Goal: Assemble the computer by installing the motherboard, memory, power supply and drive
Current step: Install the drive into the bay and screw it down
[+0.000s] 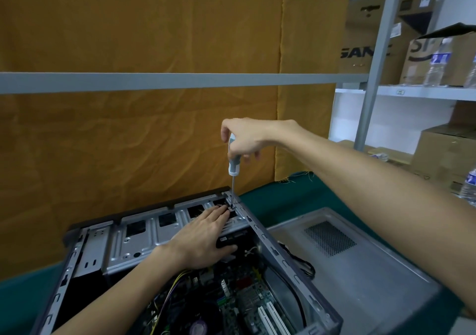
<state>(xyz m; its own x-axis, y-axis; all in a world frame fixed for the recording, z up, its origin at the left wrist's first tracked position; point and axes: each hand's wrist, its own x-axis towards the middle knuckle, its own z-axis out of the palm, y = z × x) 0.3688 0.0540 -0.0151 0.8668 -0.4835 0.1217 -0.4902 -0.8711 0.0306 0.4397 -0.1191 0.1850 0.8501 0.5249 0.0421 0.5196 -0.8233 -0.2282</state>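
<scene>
An open grey computer case [278,255] lies on its side on the green table. The motherboard [239,306] sits inside it, with white slots and yellow cables showing. My right hand [244,139] grips the white-and-grey handle of a screwdriver [233,164] held upright. Its tip rests on a screw [231,208] at the far right corner of the metal drive bay [144,242]. My left hand [203,237] lies flat on the drive bay, fingers straight, fingertips beside the screw.
The case's grey side panel [360,262] with a mesh vent lies on the table to the right. An orange cloth [154,128] hangs behind. Metal shelves [386,51] at right hold cardboard boxes and water bottles [438,64].
</scene>
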